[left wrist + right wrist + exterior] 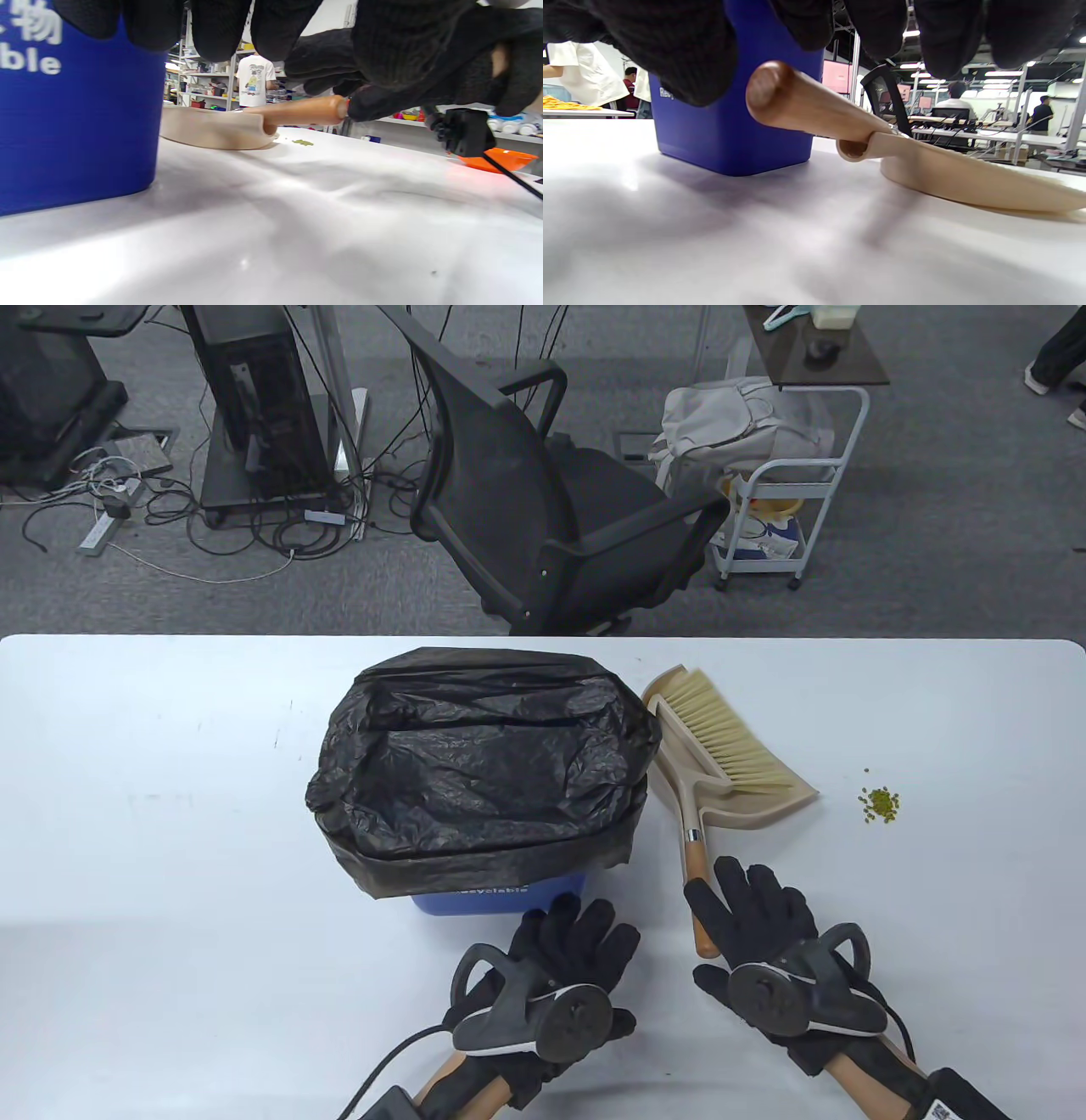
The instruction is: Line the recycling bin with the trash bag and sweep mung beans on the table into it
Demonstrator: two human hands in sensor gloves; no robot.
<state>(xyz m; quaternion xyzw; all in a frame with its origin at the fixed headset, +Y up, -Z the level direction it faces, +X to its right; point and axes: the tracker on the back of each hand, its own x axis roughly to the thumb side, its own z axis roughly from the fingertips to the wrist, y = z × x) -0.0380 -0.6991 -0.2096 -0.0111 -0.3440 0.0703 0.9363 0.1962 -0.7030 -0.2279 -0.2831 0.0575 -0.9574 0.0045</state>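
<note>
A blue recycling bin (pixel 501 897) stands mid-table with a black trash bag (pixel 484 763) folded over its rim. To its right a beige dustpan (pixel 755 813) lies flat, and a brush (pixel 730 729) rests in it with its wooden handle (pixel 694 865) pointing toward me. A small pile of green mung beans (pixel 881 804) lies further right. My left hand (pixel 577 933) hovers relaxed just in front of the bin (pixel 76 127). My right hand (pixel 751 908) is spread over the handle's end (pixel 806 106) with its fingers (pixel 670 51) straight, not wrapped round it.
The white table (pixel 170 831) reaches to a far edge behind the bin. Beyond that edge are a black office chair (pixel 551 500), a white cart (pixel 789 517) and floor cables. An orange tray (pixel 496 159) shows at the right of the left wrist view.
</note>
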